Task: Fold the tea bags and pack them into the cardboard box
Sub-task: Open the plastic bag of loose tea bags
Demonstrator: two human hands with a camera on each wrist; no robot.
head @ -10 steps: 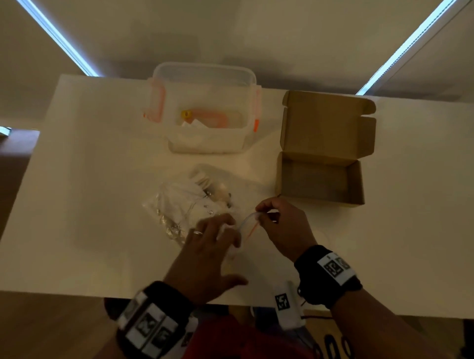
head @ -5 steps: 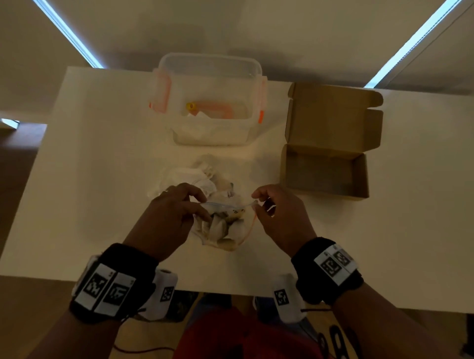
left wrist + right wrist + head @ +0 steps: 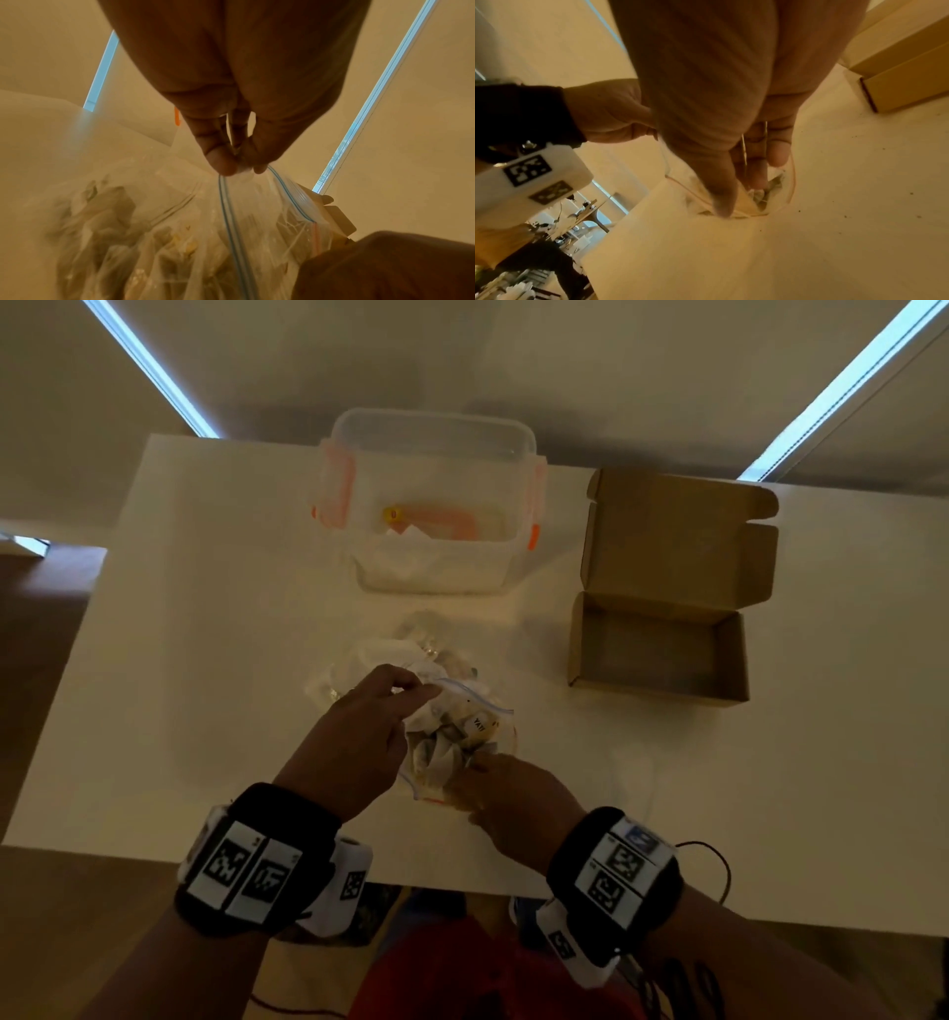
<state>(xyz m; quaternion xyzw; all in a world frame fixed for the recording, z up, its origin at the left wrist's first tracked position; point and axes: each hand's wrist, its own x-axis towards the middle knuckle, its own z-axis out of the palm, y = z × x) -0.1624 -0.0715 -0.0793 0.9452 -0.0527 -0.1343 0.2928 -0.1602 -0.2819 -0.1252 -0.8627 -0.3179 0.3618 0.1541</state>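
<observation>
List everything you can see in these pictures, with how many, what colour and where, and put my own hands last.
table: one, white, under everything.
zip bag: one, clear with a blue zip strip, near the front edge at centre, mouth open, tea bags inside.
tea bags: several, pale, crumpled in the zip bag; count unclear.
second plastic bag: one, clear, just behind the zip bag, contents unclear.
plastic container: one, clear with orange latches, at the back centre, no lid on.
cardboard box: one, brown, to the right, lid flap open, looks empty.
wrist bands: two, black with printed markers, one per wrist.
left hand: pinches the zip bag's rim.
right hand: fingers reach into the bag's mouth; grip on a tea bag unclear.
</observation>
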